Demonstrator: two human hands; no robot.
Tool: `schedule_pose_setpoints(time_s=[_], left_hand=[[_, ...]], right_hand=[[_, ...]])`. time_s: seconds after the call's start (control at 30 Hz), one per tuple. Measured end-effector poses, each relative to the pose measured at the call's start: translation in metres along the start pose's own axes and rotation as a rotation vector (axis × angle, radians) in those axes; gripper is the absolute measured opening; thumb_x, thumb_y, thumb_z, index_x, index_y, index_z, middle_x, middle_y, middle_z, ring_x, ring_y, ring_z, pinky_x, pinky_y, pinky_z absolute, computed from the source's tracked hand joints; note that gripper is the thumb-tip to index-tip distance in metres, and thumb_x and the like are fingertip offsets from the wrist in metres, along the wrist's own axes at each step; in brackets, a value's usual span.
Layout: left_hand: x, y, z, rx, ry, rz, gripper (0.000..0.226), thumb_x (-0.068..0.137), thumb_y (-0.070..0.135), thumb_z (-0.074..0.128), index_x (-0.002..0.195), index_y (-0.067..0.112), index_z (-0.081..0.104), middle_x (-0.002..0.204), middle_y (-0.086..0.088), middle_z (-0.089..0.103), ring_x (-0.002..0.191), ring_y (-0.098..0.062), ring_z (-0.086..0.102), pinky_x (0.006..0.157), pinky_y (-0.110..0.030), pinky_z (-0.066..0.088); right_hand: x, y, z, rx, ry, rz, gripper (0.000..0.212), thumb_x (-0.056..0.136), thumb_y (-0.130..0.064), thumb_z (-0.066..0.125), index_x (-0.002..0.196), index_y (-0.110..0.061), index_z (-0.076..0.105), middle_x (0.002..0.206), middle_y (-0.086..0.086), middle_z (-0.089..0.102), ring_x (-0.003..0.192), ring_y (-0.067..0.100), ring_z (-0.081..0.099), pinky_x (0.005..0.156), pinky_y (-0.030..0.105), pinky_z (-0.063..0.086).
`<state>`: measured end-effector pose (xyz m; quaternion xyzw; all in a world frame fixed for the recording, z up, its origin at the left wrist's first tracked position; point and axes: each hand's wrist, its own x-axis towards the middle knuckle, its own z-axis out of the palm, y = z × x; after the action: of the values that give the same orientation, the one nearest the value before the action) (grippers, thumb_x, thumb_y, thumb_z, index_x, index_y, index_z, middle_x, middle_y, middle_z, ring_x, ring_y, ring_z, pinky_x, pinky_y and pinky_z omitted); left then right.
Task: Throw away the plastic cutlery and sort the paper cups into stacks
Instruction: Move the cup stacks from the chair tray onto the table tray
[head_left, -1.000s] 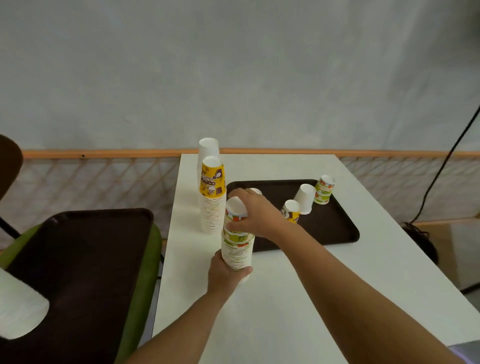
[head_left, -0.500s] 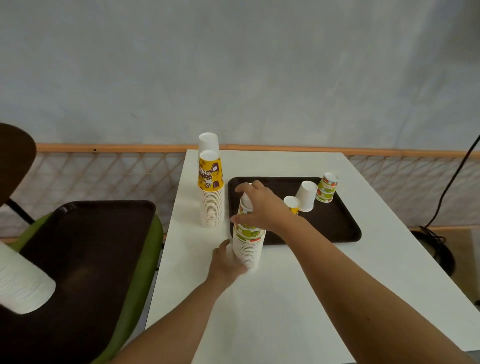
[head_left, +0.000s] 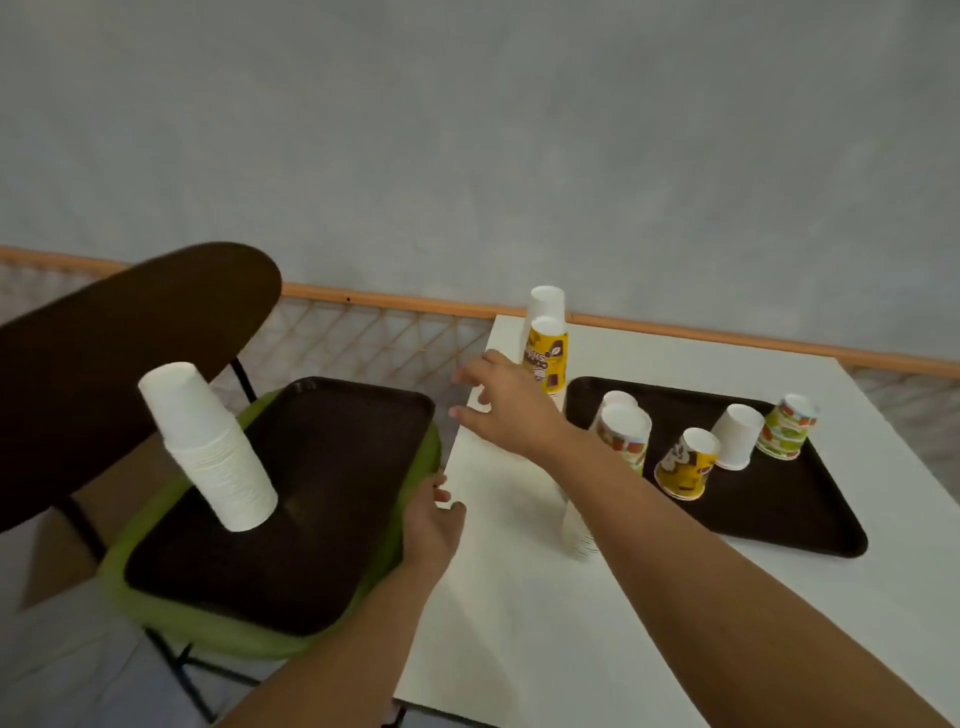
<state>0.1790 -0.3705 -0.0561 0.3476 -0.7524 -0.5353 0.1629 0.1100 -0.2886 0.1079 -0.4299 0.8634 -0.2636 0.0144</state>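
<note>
The stack of green-patterned cups (head_left: 625, 435) stands upside down on the white table (head_left: 519, 623), its middle hidden behind my right forearm. My right hand (head_left: 501, 413) reaches left past the table's left edge with fingers spread, holding nothing. A yellow cup stack (head_left: 548, 358) and a white stack (head_left: 546, 301) stand just behind that hand. My left hand (head_left: 434, 525) hovers at the table's left edge with loose fingers, empty. A tall white stack (head_left: 208, 447) leans on the dark tray (head_left: 322, 519) on the chair. No cutlery is in view.
A second dark tray (head_left: 779, 525) on the table holds loose upturned cups: a yellow one (head_left: 685, 465), a white one (head_left: 737, 436), a green-patterned one (head_left: 787, 427). The green chair seat (head_left: 156, 608) and brown backrest (head_left: 104, 353) sit left of the table.
Both hands have let go of the green-patterned stack. My right hand has swung left toward the chair, my left hand has drawn back to the table's edge, and the view has turned left.
</note>
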Motion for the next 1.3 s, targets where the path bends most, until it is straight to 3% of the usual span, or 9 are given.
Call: schedule_pose_setpoints(time_s=[0.1,0.23,0.37,0.57,0.77,0.97,1.07,1.2,1.3], left_hand=[[0.005,-0.014,-0.036,-0.034,0.134,-0.026,0.014,0.085,0.006,0.058,0.094,0.016,0.052,0.079,0.004,0.052,0.085,-0.018,0.053,0.068,-0.017,0.042],[0.018,-0.028,-0.088,0.033,0.271,-0.092,0.033,0.083,0.007,0.064,0.114,0.005,0.054,0.102,-0.01,0.057,0.092,-0.019,0.055,0.076,-0.024,0.04],[0.031,-0.049,-0.141,0.044,0.386,-0.136,0.037,0.082,0.013,0.067,0.115,0.005,0.051,0.111,-0.012,0.055,0.1,-0.024,0.056,0.079,-0.028,0.043],[0.059,-0.082,-0.2,0.038,0.468,-0.211,0.054,0.07,0.016,0.079,0.112,0.004,0.047,0.121,-0.017,0.048,0.109,-0.038,0.052,0.088,-0.051,0.048],[0.081,-0.106,-0.229,0.112,0.403,-0.285,0.105,0.06,0.027,0.087,0.142,0.004,0.026,0.147,-0.021,0.026,0.134,-0.042,0.028,0.103,-0.052,0.033],[0.1,-0.115,-0.232,0.059,0.23,-0.228,0.123,0.055,0.038,0.088,0.149,0.01,0.014,0.15,-0.018,0.025,0.137,-0.037,0.028,0.109,-0.051,0.031],[0.109,-0.121,-0.229,-0.018,0.177,-0.221,0.12,0.052,0.035,0.09,0.147,0.013,0.02,0.145,-0.012,0.037,0.134,-0.03,0.037,0.108,-0.047,0.035],[0.116,-0.124,-0.222,-0.107,0.216,-0.218,0.092,0.062,0.017,0.086,0.138,0.008,0.035,0.132,-0.005,0.05,0.124,-0.021,0.045,0.099,-0.034,0.04],[0.117,-0.124,-0.22,-0.048,0.279,-0.19,0.081,0.064,0.016,0.085,0.131,0.002,0.042,0.123,-0.014,0.057,0.119,-0.03,0.052,0.093,-0.035,0.042]], right_hand=[[0.016,-0.029,0.021,0.04,-0.063,-0.046,0.045,0.086,-0.029,0.065,0.126,-0.014,0.052,0.124,0.006,0.049,0.107,0.024,0.056,0.089,0.035,0.049],[0.038,-0.066,0.045,0.097,-0.129,-0.109,0.053,0.086,-0.031,0.065,0.133,-0.017,0.045,0.13,0.004,0.044,0.118,0.022,0.05,0.094,0.041,0.049],[0.065,-0.105,0.068,0.165,-0.147,-0.142,0.06,0.086,-0.029,0.066,0.138,-0.022,0.037,0.136,0.003,0.038,0.12,0.021,0.048,0.096,0.039,0.048],[0.103,-0.153,0.107,0.182,-0.144,-0.19,0.073,0.084,-0.03,0.067,0.144,-0.028,0.026,0.141,0.006,0.03,0.125,0.024,0.042,0.097,0.036,0.045],[0.13,-0.177,0.158,0.194,-0.208,-0.154,0.085,0.084,-0.038,0.066,0.148,-0.036,0.011,0.154,0.007,0.009,0.138,0.033,0.028,0.105,0.044,0.04],[0.137,-0.182,0.18,0.169,-0.259,-0.152,0.091,0.086,-0.042,0.061,0.148,-0.039,-0.005,0.157,0.011,-0.001,0.141,0.037,0.02,0.107,0.05,0.037],[0.141,-0.18,0.189,0.145,-0.287,-0.153,0.082,0.087,-0.041,0.06,0.149,-0.036,0.007,0.152,0.012,0.016,0.135,0.036,0.03,0.103,0.047,0.04],[0.143,-0.177,0.191,0.166,-0.271,-0.141,0.073,0.088,-0.039,0.06,0.147,-0.03,0.019,0.145,0.009,0.028,0.128,0.032,0.038,0.1,0.043,0.042],[0.142,-0.177,0.192,0.179,-0.261,-0.135,0.068,0.089,-0.037,0.059,0.145,-0.027,0.022,0.14,0.011,0.034,0.124,0.032,0.043,0.094,0.04,0.044]])
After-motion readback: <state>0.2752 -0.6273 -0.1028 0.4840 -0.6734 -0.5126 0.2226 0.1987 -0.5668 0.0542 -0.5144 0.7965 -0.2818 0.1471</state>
